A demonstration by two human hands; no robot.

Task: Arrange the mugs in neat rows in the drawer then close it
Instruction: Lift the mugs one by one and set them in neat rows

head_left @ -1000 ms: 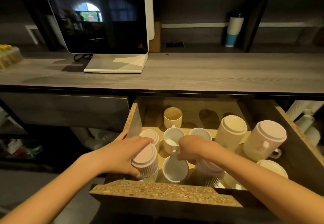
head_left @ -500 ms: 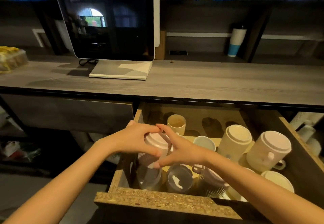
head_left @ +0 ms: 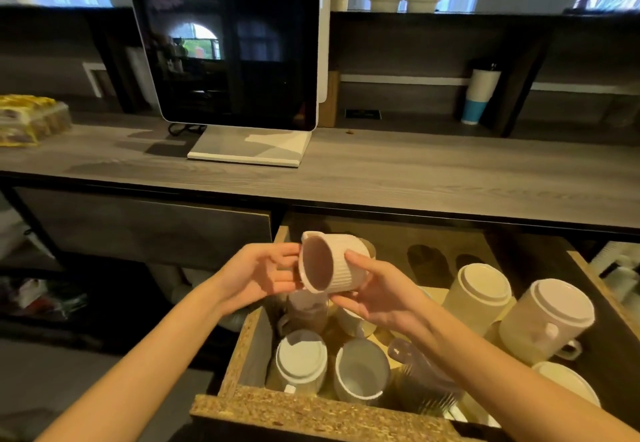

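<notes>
Two hands: in the head view, both meet at one mug above the open drawer's (head_left: 311, 414) left side.
Ribbed mug (head_left: 343, 261): pale pink, lifted clear of the others, tipped on its side with the mouth facing left.
Right hand (head_left: 377, 292): fingers curled under the ribbed wall, thumb on top, holding it.
Left hand (head_left: 263, 275): fingers relaxed and spread, tips at the mug's rim.
Drawer contents: upside-down white mug (head_left: 301, 360) front left; upright white mug (head_left: 362, 372) beside it; tilted lilac ribbed mug (head_left: 422, 382) under the right forearm; two large upside-down mugs (head_left: 479, 289) at right.
Tabletop (head_left: 415, 178): a dark monitor (head_left: 228, 43) on a white stand.
</notes>
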